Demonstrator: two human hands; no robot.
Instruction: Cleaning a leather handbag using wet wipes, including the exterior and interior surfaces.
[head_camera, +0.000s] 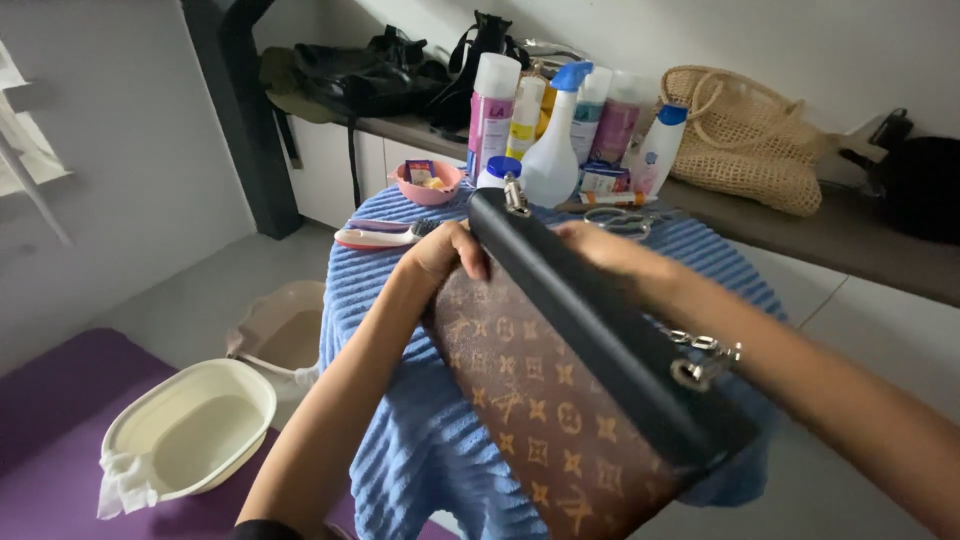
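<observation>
I hold a brown patterned handbag (540, 410) with a black top edge and a silver chain, tilted above a table draped in a blue ribbed towel (400, 440). My left hand (445, 252) grips the bag's far left corner. My right hand (605, 250) grips the black top edge from the far side. A metal ring sits at the bag's upper end near both hands.
On the towel lie a pink brush (375, 236), a pink bowl (428, 183), scissors (620, 220) and several bottles, among them a spray bottle (553, 150). A woven bag (745, 135) and dark bags (370, 70) rest on the shelf. A cream basin (190, 430) with a cloth sits on a purple mat.
</observation>
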